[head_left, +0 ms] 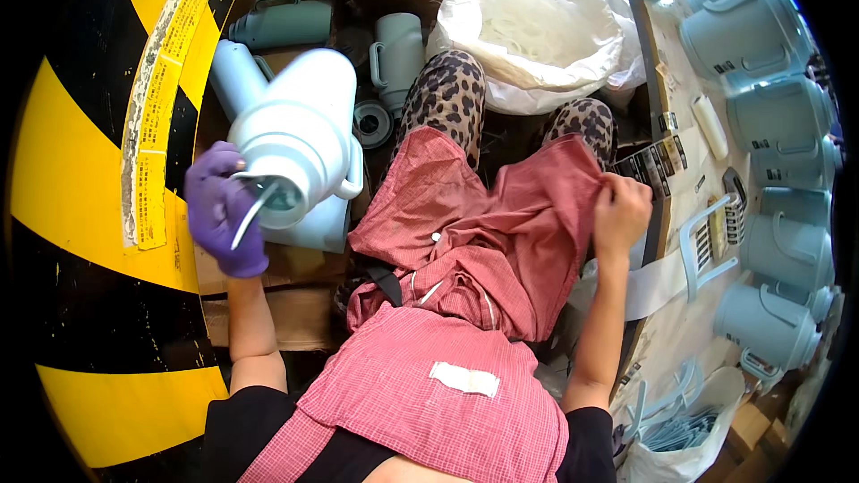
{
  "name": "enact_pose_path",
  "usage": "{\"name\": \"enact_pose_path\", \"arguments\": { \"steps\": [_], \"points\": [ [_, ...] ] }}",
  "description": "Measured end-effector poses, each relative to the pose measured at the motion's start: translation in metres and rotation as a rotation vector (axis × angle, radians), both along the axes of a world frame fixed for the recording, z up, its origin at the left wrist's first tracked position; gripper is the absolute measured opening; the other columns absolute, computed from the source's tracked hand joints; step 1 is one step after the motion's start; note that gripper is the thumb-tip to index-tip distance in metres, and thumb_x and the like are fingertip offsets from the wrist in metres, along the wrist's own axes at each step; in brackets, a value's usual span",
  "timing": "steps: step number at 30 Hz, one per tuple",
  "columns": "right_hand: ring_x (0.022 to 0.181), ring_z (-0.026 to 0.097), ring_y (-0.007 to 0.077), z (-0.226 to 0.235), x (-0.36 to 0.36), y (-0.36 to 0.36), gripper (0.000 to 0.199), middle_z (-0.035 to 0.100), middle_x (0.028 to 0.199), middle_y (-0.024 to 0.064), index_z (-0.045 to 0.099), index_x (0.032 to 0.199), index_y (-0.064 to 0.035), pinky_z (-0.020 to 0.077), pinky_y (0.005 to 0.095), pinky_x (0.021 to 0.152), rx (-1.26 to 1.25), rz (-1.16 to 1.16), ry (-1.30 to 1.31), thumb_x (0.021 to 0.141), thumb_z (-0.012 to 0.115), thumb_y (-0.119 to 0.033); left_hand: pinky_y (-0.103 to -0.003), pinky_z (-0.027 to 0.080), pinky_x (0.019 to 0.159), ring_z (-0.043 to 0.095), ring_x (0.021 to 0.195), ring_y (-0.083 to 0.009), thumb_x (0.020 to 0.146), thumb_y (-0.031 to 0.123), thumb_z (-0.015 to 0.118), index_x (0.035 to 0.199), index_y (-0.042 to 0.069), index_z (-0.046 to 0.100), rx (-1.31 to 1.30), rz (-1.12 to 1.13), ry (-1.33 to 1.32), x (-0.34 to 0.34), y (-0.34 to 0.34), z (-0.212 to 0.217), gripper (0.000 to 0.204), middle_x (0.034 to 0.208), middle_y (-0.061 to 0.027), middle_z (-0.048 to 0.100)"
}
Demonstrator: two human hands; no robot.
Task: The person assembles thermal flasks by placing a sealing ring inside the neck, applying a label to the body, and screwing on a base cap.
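My left hand [217,219], in a purple glove, grips a pale blue thermos jug [309,103] at its neck. The jug lies tilted with its open mouth toward me and its handle on the right. A thin white strip [250,216] sticks out of the mouth; what it belongs to inside cannot be made out. Over my right knee, the bare fingers of my right hand [624,216] are closed at the edge of my red checked apron [550,215]. Whether they hold anything besides the cloth is hidden.
More jugs lie beyond my left hand, among them a green one [284,23] and a grey-green one [399,58]. A white sack [510,94] stands ahead. Several blue jugs [768,326] line the bench on the right, near a loose handle [691,250]. A yellow-black striped surface [80,304] borders my left.
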State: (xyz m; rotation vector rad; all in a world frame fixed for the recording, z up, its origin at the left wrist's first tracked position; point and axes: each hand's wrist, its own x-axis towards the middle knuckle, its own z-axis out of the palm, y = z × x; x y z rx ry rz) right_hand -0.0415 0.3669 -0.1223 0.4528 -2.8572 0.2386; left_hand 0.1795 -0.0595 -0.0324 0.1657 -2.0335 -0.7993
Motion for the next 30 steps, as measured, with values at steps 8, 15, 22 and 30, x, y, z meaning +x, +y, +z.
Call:
{"name": "enact_pose_path", "arguments": {
  "steps": [8, 15, 22, 30],
  "points": [
    [0.131, 0.053, 0.0339, 0.112, 0.026, -0.039, 0.045, 0.057, 0.139, 0.0164, 0.067, 0.126, -0.0028, 0.0422, 0.0425, 0.110, -0.555, 0.488, 0.168, 0.085, 0.079, -0.016, -0.039, 0.055, 0.093, 0.070, 0.098, -0.0302, 0.091, 0.010, 0.052, 0.094, -0.009, 0.068, 0.126, -0.111, 0.095, -0.038, 0.053, 0.104, 0.025, 0.103, -0.0196, 0.070],
    [0.145, 0.040, 0.0310, 0.197, 0.017, -0.119, 0.097, 0.043, 0.156, 0.0186, 0.042, 0.151, -0.0011, 0.0317, 0.0463, 0.119, -1.052, 1.024, -0.134, 0.073, 0.090, -0.032, -0.038, 0.058, 0.082, 0.070, 0.095, -0.0321, 0.085, 0.014, 0.065, 0.107, 0.005, 0.072, -0.579, -0.986, -0.015, -0.192, 0.045, 0.175, 0.025, 0.104, -0.0147, 0.071],
    [0.126, 0.049, 0.0322, 0.157, -0.010, -0.092, 0.074, 0.059, 0.131, 0.0135, 0.054, 0.143, -0.0049, 0.0382, 0.0420, 0.111, -0.847, 0.841, -0.290, 0.080, 0.084, -0.028, -0.036, 0.036, 0.114, 0.046, 0.133, -0.0175, 0.091, 0.019, 0.073, 0.154, 0.003, 0.037, 0.841, -1.099, -0.737, -0.206, 0.101, 0.039, 0.075, 0.143, -0.0109, 0.047],
    [0.089, 0.067, 0.0273, 0.165, -0.028, -0.107, 0.024, 0.068, 0.094, 0.0092, 0.069, 0.100, -0.0030, 0.0506, 0.0425, 0.089, -0.624, 1.177, 0.016, 0.085, 0.076, -0.020, -0.032, 0.040, 0.111, 0.047, 0.131, -0.0168, 0.078, 0.007, 0.082, 0.164, 0.008, 0.008, 0.800, -1.271, -0.801, -0.190, 0.108, 0.062, 0.113, 0.148, -0.0102, 0.046]
  ]
}}
